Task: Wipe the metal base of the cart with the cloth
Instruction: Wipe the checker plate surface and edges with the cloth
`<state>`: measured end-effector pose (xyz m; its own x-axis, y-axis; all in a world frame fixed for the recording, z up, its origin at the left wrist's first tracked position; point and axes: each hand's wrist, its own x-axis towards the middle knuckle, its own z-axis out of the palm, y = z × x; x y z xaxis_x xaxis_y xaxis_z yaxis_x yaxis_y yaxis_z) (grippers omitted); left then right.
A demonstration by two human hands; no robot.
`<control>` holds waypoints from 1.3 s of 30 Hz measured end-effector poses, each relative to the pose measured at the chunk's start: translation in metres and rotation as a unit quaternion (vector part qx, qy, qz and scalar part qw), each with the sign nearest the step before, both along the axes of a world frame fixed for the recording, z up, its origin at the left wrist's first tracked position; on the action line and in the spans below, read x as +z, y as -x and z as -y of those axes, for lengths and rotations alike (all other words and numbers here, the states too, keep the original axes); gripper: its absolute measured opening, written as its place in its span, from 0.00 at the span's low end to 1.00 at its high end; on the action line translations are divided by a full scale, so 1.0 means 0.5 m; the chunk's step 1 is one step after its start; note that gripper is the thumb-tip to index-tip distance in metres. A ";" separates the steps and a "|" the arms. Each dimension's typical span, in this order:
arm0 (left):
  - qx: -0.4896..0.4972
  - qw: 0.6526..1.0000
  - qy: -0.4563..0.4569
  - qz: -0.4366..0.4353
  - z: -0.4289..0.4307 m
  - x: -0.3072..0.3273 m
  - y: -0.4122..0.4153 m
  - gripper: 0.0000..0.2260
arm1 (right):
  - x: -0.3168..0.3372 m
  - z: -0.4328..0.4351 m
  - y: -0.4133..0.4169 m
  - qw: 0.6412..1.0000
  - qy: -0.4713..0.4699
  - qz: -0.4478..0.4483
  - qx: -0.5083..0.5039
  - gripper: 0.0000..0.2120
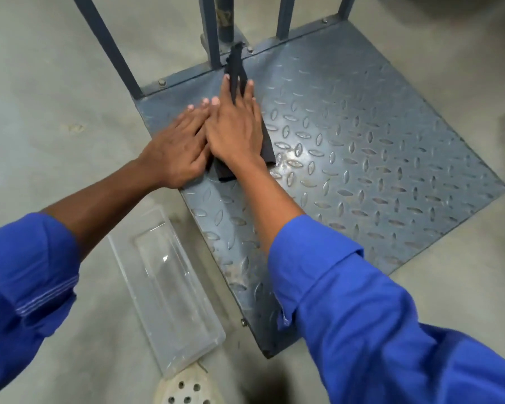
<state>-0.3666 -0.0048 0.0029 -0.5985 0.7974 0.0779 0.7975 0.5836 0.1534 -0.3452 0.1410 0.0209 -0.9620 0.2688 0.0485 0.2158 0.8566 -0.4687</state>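
Head view: right hand [233, 132] lies flat, fingers [250, 91] straight, pressing a dark folded cloth [267, 147] onto the grey diamond-tread metal base [362, 147]. A narrow strip of cloth rises between two fingers. Left hand [175, 150], also flat with fingers straight, lies just beside, perhaps covering the cloth's edge. Clear rectangular plastic tray [169, 287] sits on the concrete floor [41, 112].

Covering most of cloth [267, 147] w/ left hand [175, 153] & right hand [233, 132], keeping palms out of sight. Cropping cart uprights [108, 45] at top edge. Hiding near edge of base [376, 141] under right sleeve [362, 316]. Cutting off pale perforated obj [184, 392] at btm edge, too cropped to ID.
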 end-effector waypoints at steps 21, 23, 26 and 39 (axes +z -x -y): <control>-0.072 0.997 0.020 0.009 -0.053 -0.009 -0.112 0.32 | -0.032 -0.091 -0.189 0.995 -0.068 -0.032 -0.064 0.28; -0.083 0.996 0.023 0.010 -0.056 -0.010 -0.126 0.32 | -0.037 -0.126 -0.288 0.989 -0.073 -0.030 -0.122 0.28; -0.092 0.995 0.021 0.015 -0.062 -0.013 -0.149 0.32 | -0.029 -0.155 -0.414 0.968 -0.033 -0.004 -0.249 0.27; -0.087 0.996 0.009 0.015 -0.059 -0.008 -0.192 0.31 | -0.055 -0.118 -0.475 0.951 -0.056 -0.035 -0.301 0.28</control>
<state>-0.2704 0.0249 -0.0010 -0.4535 0.8900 0.0469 0.8818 0.4404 0.1685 -0.1075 0.2001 -0.0066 -0.6291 0.7591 0.1672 0.6546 0.6334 -0.4126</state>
